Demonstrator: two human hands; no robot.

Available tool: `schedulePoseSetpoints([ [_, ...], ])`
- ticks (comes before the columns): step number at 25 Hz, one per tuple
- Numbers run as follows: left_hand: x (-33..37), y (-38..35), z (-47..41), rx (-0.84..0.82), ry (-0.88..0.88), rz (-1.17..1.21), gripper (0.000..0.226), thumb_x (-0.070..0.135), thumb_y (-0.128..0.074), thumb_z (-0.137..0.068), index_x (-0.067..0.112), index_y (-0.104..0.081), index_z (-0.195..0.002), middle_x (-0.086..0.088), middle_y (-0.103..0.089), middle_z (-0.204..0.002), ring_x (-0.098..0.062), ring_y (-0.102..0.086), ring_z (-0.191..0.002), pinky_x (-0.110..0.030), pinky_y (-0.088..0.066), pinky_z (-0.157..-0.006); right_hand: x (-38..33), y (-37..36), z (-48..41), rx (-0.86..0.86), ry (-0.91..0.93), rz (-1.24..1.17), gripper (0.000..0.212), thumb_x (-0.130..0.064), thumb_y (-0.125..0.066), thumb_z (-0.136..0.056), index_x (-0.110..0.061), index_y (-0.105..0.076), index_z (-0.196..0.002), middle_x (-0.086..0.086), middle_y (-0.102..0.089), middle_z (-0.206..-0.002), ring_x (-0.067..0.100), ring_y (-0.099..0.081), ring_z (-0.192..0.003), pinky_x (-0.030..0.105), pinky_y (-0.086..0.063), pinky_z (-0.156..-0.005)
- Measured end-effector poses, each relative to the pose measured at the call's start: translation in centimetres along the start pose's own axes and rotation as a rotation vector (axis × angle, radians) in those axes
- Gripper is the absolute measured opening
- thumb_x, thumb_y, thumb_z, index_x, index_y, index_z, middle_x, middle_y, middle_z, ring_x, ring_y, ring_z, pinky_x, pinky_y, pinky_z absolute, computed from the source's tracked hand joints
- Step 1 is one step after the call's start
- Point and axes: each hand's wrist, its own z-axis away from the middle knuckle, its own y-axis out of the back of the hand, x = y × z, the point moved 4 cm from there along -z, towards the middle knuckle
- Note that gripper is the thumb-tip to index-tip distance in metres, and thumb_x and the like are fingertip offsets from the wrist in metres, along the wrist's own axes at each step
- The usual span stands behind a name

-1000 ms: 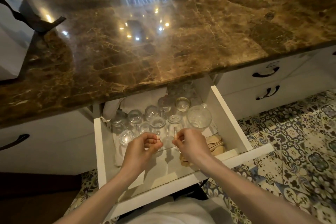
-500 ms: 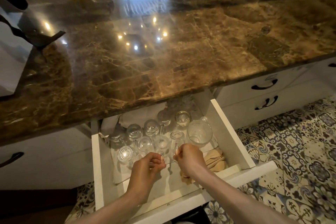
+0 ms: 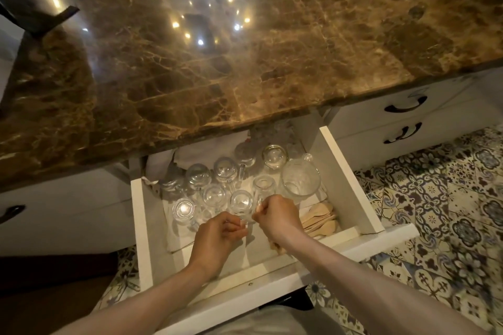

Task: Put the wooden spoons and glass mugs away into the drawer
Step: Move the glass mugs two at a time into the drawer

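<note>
**Both hands at the front row of mugs in the open drawer**

The left hand (image 3: 217,236) is curled, thumb and fingers pressed together on something thin and clear just in front of the near row of glass; it looks like a mug handle, though the glass is too transparent to be sure. The right hand (image 3: 277,216) sits just beside it, to the right and a little farther in, and is likewise closed, its fingertips pinching what appears to be the handle of another mug (the rim itself is hidden behind the knuckles). The two hands are almost touching.

Straight beyond the fingers, toward the far side, stand the glass mugs (image 3: 241,201), upright and packed in rows that run left to right across the drawer (image 3: 141,226). They are small, clear and round-mouthed, catching the light on their bases. A larger glass jug (image 3: 300,178) stands to the right of them, close to the right hand.

The wooden spoons (image 3: 319,219) lie in a pale stack in the near right corner, just right of the right wrist, their long axis running roughly left to right with the bowls to the right.

The marble countertop (image 3: 245,62) above shows nothing left on it within view, so the task looks close to finished. What remains probably hinges on releasing the handles and drawing both hands back toward the near edge without knocking the crowded glass.
</note>
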Motion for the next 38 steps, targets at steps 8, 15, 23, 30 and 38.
schedulePoseSetpoints([
  [8,-0.2,0.1,0.1,0.020,-0.004,-0.063,0.011,0.026,-0.073,-0.080,0.019,-0.065,-0.079,0.002,-0.072,-0.068,-0.002,-0.068,-0.065,-0.005,-0.044,-0.056,0.0,0.4,-0.2,0.117,-0.052,-0.088,0.005,-0.008,-0.069,-0.076,-0.007,-0.067,-0.072,0.006,-0.070,-0.080,0.019,-0.061,-0.073,0.026,-0.045,-0.064],
  [15,-0.6,0.2,-0.2,0.010,0.004,-0.059,0.011,0.027,-0.074,-0.079,0.020,-0.066,-0.077,0.003,-0.072,-0.067,-0.002,-0.068,-0.066,-0.007,-0.046,-0.058,0.1,-0.8,-1.5,0.077,-0.067,-0.077,0.014,-0.003,-0.062,-0.078,-0.015,-0.063,-0.071,0.000,-0.067,-0.080,0.018,-0.062,-0.080,0.024,-0.039,-0.063],
  [23,-1.3,0.3,-0.7,-0.009,0.017,-0.100,0.012,0.037,-0.074,-0.076,0.030,-0.065,-0.074,0.011,-0.071,-0.069,-0.001,-0.069,-0.068,-0.013,-0.050,-0.064,1.1,-2.1,-2.9,0.005,-0.264,-0.112,0.017,-0.016,-0.067,-0.081,-0.018,-0.057,-0.068,0.000,-0.061,-0.078,0.017,-0.054,-0.075,0.022,-0.036,-0.063],
  [30,-1.1,0.4,-0.8,-0.023,0.063,-0.103,0.012,0.036,-0.075,-0.077,0.030,-0.065,-0.073,0.013,-0.068,-0.065,-0.002,-0.067,-0.066,-0.033,-0.058,-0.076,0.8,-2.1,-3.0,-0.069,-0.323,-0.145,0.026,-0.017,-0.073,-0.076,-0.019,-0.052,-0.061,0.001,-0.060,-0.079,0.018,-0.057,-0.077,0.025,-0.040,-0.065],
  [38,0.9,1.0,-0.2,-0.222,0.084,-0.253,0.014,0.027,-0.063,-0.087,0.021,-0.066,-0.100,0.004,-0.071,-0.092,-0.005,-0.066,-0.085,-0.015,-0.048,-0.073,0.1,-1.3,-0.8,-0.215,-0.521,-0.706,0.020,0.010,-0.054,-0.085,-0.007,-0.052,-0.075,0.010,-0.053,-0.072,0.021,-0.056,-0.071,0.025,-0.050,-0.054],
])
